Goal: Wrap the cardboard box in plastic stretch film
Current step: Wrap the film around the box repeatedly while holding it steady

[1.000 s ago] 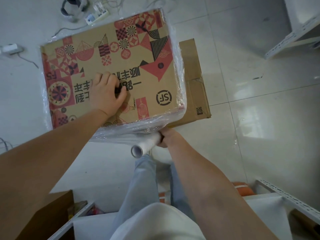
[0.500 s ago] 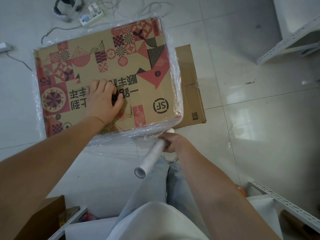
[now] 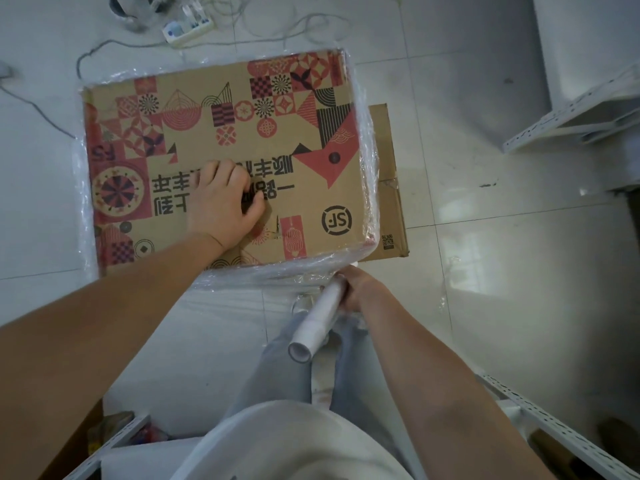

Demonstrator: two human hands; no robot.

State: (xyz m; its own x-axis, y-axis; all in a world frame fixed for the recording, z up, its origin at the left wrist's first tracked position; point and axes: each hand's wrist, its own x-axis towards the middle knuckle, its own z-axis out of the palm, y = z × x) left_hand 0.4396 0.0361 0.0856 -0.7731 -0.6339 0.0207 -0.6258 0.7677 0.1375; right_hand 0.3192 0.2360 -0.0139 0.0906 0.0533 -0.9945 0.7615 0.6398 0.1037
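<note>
Head view: the cardboard box (image 3: 221, 161), lying flat on the tiled floor (image 3: 502, 289), is being pressed by the left hand (image 3: 221, 202), fingers curled on its top and covering part of the printed characters. An "SF" logo is being shown near its right edge. Stretch film (image 3: 367, 161) is being glimpsed along its edges. The film roll (image 3: 317, 323) is being gripped by the right hand (image 3: 360, 289); a second carton (image 3: 389, 168) is being largely hidden beneath.
</note>
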